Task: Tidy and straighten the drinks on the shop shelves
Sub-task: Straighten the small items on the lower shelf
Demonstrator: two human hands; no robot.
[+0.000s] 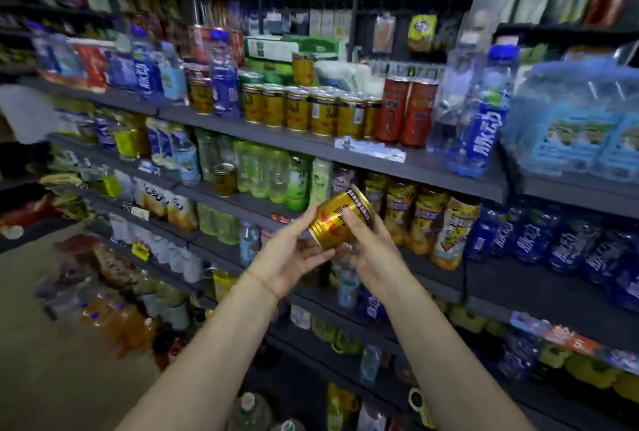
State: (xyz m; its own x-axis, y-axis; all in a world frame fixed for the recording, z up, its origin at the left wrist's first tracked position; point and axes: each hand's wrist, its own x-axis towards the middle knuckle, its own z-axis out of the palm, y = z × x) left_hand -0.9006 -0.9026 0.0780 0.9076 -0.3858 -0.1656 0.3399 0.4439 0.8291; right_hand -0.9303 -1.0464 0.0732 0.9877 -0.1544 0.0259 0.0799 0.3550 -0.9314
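Holding a gold can (340, 219) between them at the middle of the frame, both hands are raised in front of the shop shelves. The left hand (294, 256) cups the can's lower end from the left, fingers curled under its rim; the right hand (371, 250) grips it from the right, fingers wrapped over its side. The can is tilted, its long axis running from lower left to upper right, with the darker-banded end pointing toward the upper right and away from the camera. Its printed label is partly covered by the fingers and too blurred to read.

Above, a dark shelf (301, 145) carries a row of gold cans (304, 110) standing upright, with two red cans (406, 112) just beside them on the right and a blue-labelled bottle (484, 119) further right. Green bottles (276, 176) stand on the shelf below, left of the held can. The far left and the lower shelves are smeared and hard to make out.
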